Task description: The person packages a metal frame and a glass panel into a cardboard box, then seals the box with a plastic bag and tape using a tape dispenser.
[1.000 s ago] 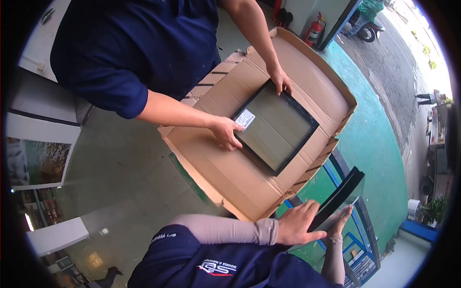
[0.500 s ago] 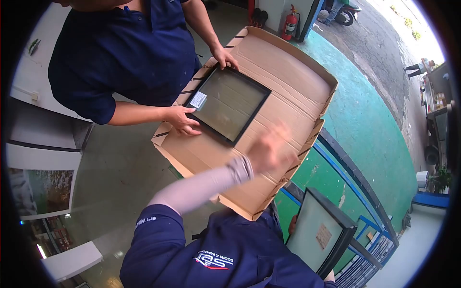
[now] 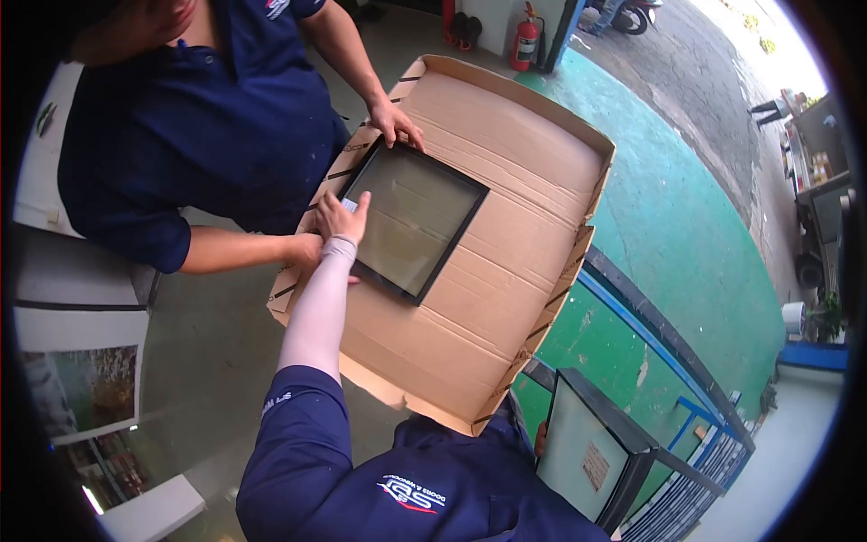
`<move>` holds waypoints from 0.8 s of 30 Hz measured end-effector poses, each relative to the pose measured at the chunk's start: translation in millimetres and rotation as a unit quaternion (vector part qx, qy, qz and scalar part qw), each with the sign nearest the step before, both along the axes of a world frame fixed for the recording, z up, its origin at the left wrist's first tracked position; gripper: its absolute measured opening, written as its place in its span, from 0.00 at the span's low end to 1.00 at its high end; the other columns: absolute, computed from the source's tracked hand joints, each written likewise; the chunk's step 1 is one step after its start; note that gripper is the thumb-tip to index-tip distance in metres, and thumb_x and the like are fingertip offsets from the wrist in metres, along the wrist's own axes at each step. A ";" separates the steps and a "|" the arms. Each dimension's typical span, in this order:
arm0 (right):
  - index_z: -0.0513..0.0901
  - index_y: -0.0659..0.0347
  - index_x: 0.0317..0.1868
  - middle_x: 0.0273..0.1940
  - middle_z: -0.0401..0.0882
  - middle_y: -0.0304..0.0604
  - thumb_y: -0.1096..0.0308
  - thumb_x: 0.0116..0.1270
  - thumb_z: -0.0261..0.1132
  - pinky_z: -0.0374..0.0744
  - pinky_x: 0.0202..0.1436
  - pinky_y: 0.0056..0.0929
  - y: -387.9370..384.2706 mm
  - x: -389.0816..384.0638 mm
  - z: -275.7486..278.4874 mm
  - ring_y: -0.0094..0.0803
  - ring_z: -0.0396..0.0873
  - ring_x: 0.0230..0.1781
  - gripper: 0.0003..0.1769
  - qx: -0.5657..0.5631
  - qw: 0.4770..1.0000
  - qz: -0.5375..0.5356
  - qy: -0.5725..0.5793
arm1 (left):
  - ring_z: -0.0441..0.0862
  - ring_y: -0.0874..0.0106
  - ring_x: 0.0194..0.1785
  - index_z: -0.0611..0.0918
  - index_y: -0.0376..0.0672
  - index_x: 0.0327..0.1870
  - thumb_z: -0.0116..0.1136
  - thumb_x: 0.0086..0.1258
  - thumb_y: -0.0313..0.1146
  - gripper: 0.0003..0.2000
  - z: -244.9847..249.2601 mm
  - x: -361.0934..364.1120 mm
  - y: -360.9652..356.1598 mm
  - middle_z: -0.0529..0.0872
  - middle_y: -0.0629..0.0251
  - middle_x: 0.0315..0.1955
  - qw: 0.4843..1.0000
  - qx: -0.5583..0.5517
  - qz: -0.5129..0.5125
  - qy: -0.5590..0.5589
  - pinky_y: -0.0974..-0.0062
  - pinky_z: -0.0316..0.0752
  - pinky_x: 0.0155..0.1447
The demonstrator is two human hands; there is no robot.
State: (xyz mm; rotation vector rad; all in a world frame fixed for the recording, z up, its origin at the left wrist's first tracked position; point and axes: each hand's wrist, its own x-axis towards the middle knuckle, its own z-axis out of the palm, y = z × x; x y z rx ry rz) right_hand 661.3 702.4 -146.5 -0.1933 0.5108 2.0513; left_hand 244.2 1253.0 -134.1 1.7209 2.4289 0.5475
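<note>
A black-framed glass panel (image 3: 411,221) lies in a shallow cardboard box (image 3: 515,135). My left hand (image 3: 343,219) reaches over the panel's near-left edge, thumb spread from the fingers, covering most of a small white label (image 3: 349,205). A co-worker standing across the box keeps one hand (image 3: 395,122) at the panel's top corner; their other hand (image 3: 309,251) is partly hidden behind my wrist. At my right side, a thick dark-framed glass panel (image 3: 578,452) with a paper label is held upright. Only the fingers of my right hand (image 3: 542,438) show, wrapped round its edge.
Past the box runs a blue and black rail (image 3: 650,330) over a green floor (image 3: 686,217). A red fire extinguisher (image 3: 524,43) stands by the far wall. Outside are a motorbike (image 3: 629,18) and a distant person (image 3: 779,107).
My left hand has moved from over the box's near side, leftward onto the small panel's label edge. The view has shifted slightly. The panel at my right stays held.
</note>
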 end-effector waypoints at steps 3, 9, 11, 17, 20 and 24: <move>0.73 0.54 0.70 0.60 0.79 0.44 0.24 0.70 0.51 0.77 0.64 0.42 1.4 2.4 -2.3 0.40 0.77 0.61 0.45 0.015 1.000 0.006 0.014 | 0.70 0.47 0.72 0.74 0.33 0.68 0.65 0.53 0.76 0.53 19.9 6.1 24.9 0.75 0.43 0.66 0.987 -0.149 -0.030 -0.049 0.50 0.61 0.77; 0.73 0.54 0.70 0.60 0.79 0.44 0.25 0.71 0.51 0.77 0.64 0.43 9.8 6.3 -4.1 0.40 0.77 0.61 0.45 0.038 0.999 0.009 0.036 | 0.73 0.48 0.65 0.76 0.33 0.62 0.67 0.52 0.75 0.51 -12.6 55.5 -25.1 0.78 0.45 0.58 0.992 -0.084 -0.090 -0.014 0.50 0.67 0.71; 0.73 0.54 0.70 0.60 0.79 0.44 0.25 0.71 0.51 0.77 0.64 0.43 14.5 6.0 -5.9 0.41 0.77 0.61 0.44 0.045 0.998 0.018 0.045 | 0.74 0.48 0.65 0.76 0.34 0.59 0.65 0.55 0.75 0.48 -10.1 61.4 -33.3 0.79 0.45 0.57 0.988 -0.067 -0.140 -0.018 0.50 0.69 0.68; 0.72 0.54 0.70 0.60 0.79 0.45 0.26 0.71 0.51 0.77 0.64 0.44 21.1 5.9 -11.8 0.41 0.76 0.61 0.44 0.063 0.995 0.038 0.062 | 0.71 0.49 0.68 0.74 0.38 0.63 0.62 0.56 0.77 0.48 7.5 81.9 -43.3 0.78 0.47 0.61 0.986 -0.141 -0.092 -0.017 0.47 0.66 0.70; 0.72 0.54 0.70 0.60 0.79 0.45 0.26 0.71 0.51 0.77 0.64 0.45 20.9 6.0 -15.7 0.42 0.76 0.61 0.44 0.073 0.994 0.046 0.070 | 0.70 0.49 0.70 0.73 0.39 0.63 0.63 0.57 0.75 0.48 -0.4 87.4 -59.2 0.76 0.47 0.63 0.991 -0.130 -0.042 -0.008 0.47 0.65 0.71; 0.72 0.54 0.71 0.61 0.79 0.45 0.27 0.72 0.51 0.77 0.65 0.45 16.3 4.5 -20.4 0.42 0.76 0.62 0.43 0.089 0.992 0.056 0.074 | 0.70 0.50 0.69 0.73 0.38 0.64 0.63 0.59 0.73 0.46 3.7 89.1 -66.0 0.75 0.48 0.64 0.993 -0.106 -0.055 -0.003 0.46 0.65 0.70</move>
